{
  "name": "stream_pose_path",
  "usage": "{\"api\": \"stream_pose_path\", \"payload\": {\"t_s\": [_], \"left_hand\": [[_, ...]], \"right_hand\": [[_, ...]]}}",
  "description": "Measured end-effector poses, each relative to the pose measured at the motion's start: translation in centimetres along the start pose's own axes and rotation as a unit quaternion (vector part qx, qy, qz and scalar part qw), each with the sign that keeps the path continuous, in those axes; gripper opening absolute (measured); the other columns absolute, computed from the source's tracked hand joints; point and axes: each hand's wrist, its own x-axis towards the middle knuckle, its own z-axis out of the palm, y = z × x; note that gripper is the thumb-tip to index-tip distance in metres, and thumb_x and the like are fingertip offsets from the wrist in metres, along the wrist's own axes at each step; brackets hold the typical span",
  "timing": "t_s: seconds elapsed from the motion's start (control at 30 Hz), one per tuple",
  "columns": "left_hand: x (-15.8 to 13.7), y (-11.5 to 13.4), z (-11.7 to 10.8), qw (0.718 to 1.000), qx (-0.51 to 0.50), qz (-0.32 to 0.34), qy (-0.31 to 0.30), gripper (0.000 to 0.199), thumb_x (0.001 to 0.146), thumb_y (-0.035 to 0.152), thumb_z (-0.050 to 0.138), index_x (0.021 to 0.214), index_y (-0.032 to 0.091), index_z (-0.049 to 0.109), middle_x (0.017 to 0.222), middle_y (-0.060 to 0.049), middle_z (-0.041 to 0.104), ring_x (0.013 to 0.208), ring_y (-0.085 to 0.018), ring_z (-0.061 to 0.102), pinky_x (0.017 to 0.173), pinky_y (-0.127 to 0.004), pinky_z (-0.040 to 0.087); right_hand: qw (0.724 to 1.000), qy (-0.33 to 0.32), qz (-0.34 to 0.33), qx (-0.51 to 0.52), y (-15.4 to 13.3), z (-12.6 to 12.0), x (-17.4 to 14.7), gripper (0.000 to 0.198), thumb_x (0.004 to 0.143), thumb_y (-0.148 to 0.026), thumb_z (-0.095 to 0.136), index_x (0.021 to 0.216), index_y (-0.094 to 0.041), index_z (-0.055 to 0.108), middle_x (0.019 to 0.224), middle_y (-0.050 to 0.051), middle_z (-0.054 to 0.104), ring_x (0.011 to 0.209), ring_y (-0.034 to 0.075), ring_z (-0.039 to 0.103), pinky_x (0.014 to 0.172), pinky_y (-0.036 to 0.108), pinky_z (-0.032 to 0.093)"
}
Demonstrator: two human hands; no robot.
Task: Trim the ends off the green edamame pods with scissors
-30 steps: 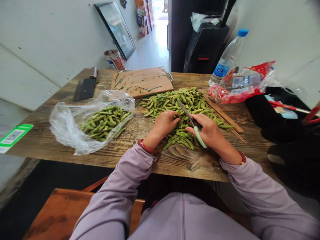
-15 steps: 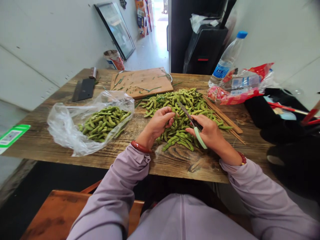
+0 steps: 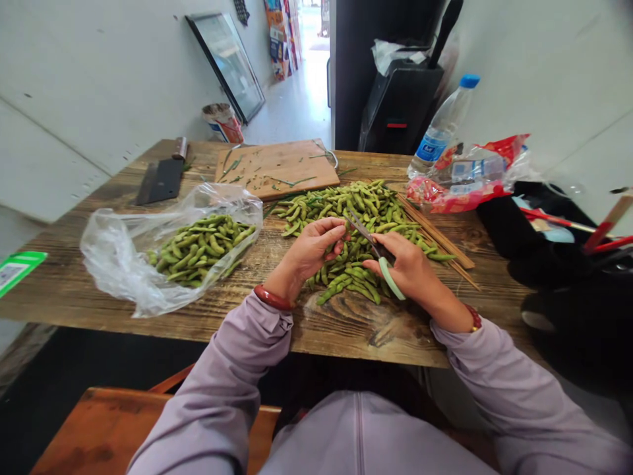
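Observation:
My right hand (image 3: 403, 264) is closed round a pair of scissors (image 3: 390, 277) with a pale green handle, its blades pointing up and left. The blade tips reach close to the fingertips of my left hand (image 3: 316, 249). Those fingers pinch a green soybean pod (image 3: 347, 229), mostly hidden by them. Beneath and behind both hands spreads a loose heap of soybean pods (image 3: 366, 198) on the wooden table (image 3: 336, 330). To the left, a clear plastic bag (image 3: 113, 264) lies open with more pods (image 3: 202, 247) inside.
A cutting board (image 3: 277, 165) with green scraps lies behind the heap, a cleaver (image 3: 161, 181) to its left. Chopsticks (image 3: 440, 234) border the heap's right side. Farther right are a water bottle (image 3: 438, 142), red plastic packaging (image 3: 469, 185) and black containers (image 3: 504, 224).
The camera view has shifted slightly. The scissor tips are now closer to my left fingertips, and the blades look more closed. Both hands stay over the heap.

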Motion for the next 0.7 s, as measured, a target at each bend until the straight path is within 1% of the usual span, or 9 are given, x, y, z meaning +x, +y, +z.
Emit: {"api": "stream_pose_path", "payload": {"t_s": [0.1, 0.17, 0.33, 0.5, 0.6, 0.7], "left_hand": [[-0.04, -0.03, -0.01, 1.000, 0.019, 0.009, 0.006, 0.033, 0.067, 0.033, 0.085, 0.084, 0.012, 0.067, 0.071, 0.000, 0.060, 0.050, -0.003, 0.046, 0.041, -0.015, 0.025], [0.00, -0.15, -0.04, 0.999, 0.044, 0.016, 0.005, 0.032, 0.067, 0.035, 0.085, 0.082, 0.013, 0.067, 0.067, 0.002, 0.056, 0.050, -0.003, 0.044, 0.042, -0.016, 0.024], [0.06, -0.53, -0.07, 0.992, 0.122, 0.033, -0.020, 0.031, 0.072, 0.041, 0.081, 0.080, 0.013, 0.069, 0.060, 0.004, 0.048, 0.049, -0.004, 0.038, 0.045, -0.018, 0.025], [0.02, -0.77, -0.34, 0.981, 0.184, 0.047, -0.029, 0.028, 0.078, 0.041, 0.076, 0.087, 0.014, 0.073, 0.060, 0.004, 0.048, 0.049, -0.005, 0.036, 0.046, -0.020, 0.023], [-0.04, -0.70, -0.44, 0.980, 0.189, 0.051, -0.030, 0.027, 0.078, 0.040, 0.075, 0.087, 0.015, 0.073, 0.059, 0.003, 0.048, 0.049, -0.006, 0.034, 0.046, -0.021, 0.021], [-0.16, -0.38, -0.36, 0.979, 0.194, 0.056, -0.024, 0.027, 0.077, 0.039, 0.076, 0.085, 0.014, 0.074, 0.061, 0.002, 0.050, 0.051, -0.007, 0.034, 0.047, -0.022, 0.022]], "right_hand": [[1.000, 0.005, 0.000, -0.003, -0.04, -0.09, 0.04, 0.044, 0.086, -0.040, 0.073, 0.124, -0.020, 0.064, 0.103, 0.011, 0.069, 0.088, 0.028, 0.067, 0.078, 0.043, 0.058], [1.000, -0.003, 0.003, -0.002, -0.08, -0.15, 0.07, 0.046, 0.084, -0.040, 0.075, 0.125, -0.020, 0.064, 0.103, 0.011, 0.068, 0.088, 0.027, 0.067, 0.078, 0.043, 0.058], [1.000, -0.026, 0.014, 0.002, -0.28, -0.28, 0.08, 0.047, 0.083, -0.039, 0.075, 0.125, -0.021, 0.064, 0.101, 0.009, 0.066, 0.085, 0.026, 0.066, 0.077, 0.043, 0.058], [0.999, -0.030, 0.012, 0.010, -0.35, -0.33, 0.03, 0.049, 0.083, -0.042, 0.076, 0.125, -0.019, 0.065, 0.102, 0.010, 0.066, 0.084, 0.026, 0.065, 0.077, 0.042, 0.058], [0.999, -0.037, 0.011, 0.014, -0.25, -0.39, 0.00, 0.047, 0.083, -0.043, 0.075, 0.123, -0.020, 0.066, 0.102, 0.010, 0.067, 0.088, 0.026, 0.066, 0.079, 0.042, 0.057], [0.999, -0.046, 0.006, 0.020, -0.14, -0.47, -0.01, 0.042, 0.085, -0.041, 0.074, 0.122, -0.022, 0.067, 0.101, 0.009, 0.068, 0.090, 0.026, 0.067, 0.080, 0.041, 0.057]]}}
